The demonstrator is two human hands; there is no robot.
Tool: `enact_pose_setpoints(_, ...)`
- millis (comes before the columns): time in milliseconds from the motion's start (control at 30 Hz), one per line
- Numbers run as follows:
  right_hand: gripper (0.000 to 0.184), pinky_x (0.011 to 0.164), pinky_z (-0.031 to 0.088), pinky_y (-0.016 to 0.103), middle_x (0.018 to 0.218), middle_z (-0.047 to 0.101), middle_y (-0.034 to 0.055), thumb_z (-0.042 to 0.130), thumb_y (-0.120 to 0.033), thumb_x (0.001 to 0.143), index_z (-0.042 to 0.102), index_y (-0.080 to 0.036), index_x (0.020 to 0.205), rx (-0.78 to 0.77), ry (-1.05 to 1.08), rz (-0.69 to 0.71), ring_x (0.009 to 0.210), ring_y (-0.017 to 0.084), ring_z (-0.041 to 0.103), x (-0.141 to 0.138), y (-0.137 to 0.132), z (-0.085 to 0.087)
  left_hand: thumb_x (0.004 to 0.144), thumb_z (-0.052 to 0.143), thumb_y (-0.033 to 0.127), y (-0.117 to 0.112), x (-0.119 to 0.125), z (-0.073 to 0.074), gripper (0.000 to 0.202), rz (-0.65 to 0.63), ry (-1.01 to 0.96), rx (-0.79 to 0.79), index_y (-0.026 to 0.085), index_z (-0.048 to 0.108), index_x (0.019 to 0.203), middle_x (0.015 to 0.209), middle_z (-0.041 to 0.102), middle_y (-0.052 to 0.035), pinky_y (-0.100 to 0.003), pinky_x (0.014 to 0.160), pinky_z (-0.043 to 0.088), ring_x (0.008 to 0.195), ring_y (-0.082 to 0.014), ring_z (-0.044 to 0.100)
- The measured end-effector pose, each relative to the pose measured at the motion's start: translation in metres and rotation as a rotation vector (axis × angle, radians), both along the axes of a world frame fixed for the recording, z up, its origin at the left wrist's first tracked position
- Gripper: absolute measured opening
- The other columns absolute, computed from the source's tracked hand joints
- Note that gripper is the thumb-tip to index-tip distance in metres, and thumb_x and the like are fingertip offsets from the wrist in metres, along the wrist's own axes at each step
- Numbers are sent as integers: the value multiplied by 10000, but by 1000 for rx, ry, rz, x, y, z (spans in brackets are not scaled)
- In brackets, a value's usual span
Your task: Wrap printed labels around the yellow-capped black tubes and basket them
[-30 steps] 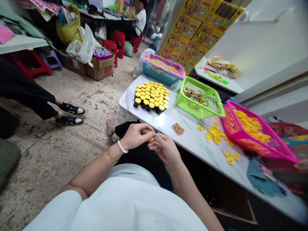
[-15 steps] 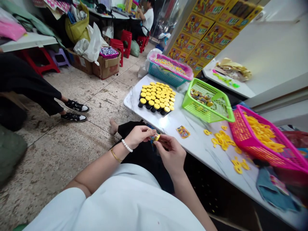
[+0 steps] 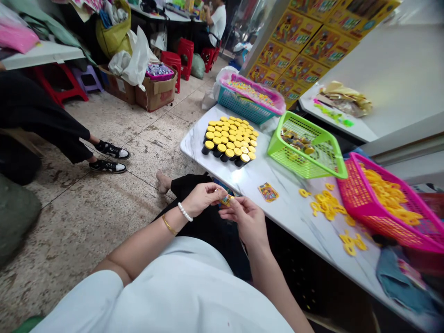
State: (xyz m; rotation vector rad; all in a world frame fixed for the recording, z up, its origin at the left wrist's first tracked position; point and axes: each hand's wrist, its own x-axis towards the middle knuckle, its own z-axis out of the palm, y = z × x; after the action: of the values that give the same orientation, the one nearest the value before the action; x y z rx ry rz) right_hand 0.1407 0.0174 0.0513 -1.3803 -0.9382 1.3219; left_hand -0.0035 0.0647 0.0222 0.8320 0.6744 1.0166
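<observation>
Printed piece (image 3: 226, 200): one, hanging over the lap just outside the near edge of the counter (image 3: 298, 215); the left hand (image 3: 204, 199) is pinching it by thumb and fingertips, and the right hand (image 3: 247, 216) is pinching its other end. Risks, as judged: with only fingertips doing the gripping and nothing of the counter lying beneath, a slipping pinch could be dropping it to the lap or floor; with the jars (image 3: 231, 138) standing packed toward the left corner, a knock from a forearm could be toppling several over the edge; with the cards (image 3: 268, 192) lying near the near edge, a passing wrist could be sweeping them off. Counts: hands, two, both working on the one piece; jars, yellow-capped, about forty, overlapping too much for an exact figure; cards, one small stack, number not showing; rings (image 3: 326, 203), yellow, one heap with two straying beside it and about three lying toward the near edge; baskets, three, lining the far edge: blue (image 3: 239, 105), green (image 3: 294, 162), pink (image 3: 357, 194).
</observation>
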Motion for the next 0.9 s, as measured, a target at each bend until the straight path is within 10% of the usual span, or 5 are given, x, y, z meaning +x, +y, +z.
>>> enact_pose_setpoints(200,462,425,584,215,605,722,69,801,-570,711,625,-146,762,-264,134,70,459,160,686,1,8,-9,748,736,513,2,2,-12,403,97,318,141,115,669,747,680,645,-22,-231,586,425,604,-104,556)
enact_pose_setpoints(367,434,699,655,311,915,771,41,820,-455,733,700,-205,1067,-64,-4,155,746,176,751,9,1,-16,793,657,587,5,1,-19,457,58,405,54,143,609,695,568,571,18,-209,482,377,489,-86,506)
enact_pose_setpoints(733,88,586,635,328,818,619,-2,816,-242,748,734,-219,773,542,-288,-96,663,148,659,-1,-7,-18,581,901,455,3,-5,-14,512,-356,-276,-325,78,672,842,647,570,-6,-149,431,198,505,-29,431)
enact_pose_setpoints(900,168,715,618,327,987,645,37,750,-238,814,726,-237,980,556,-420,9,847,176,680,8,-4,-12,553,944,306,2,-5,-17,489,-354,-372,-348,87,707,920,771,624,-30,-157,527,353,613,-48,524)
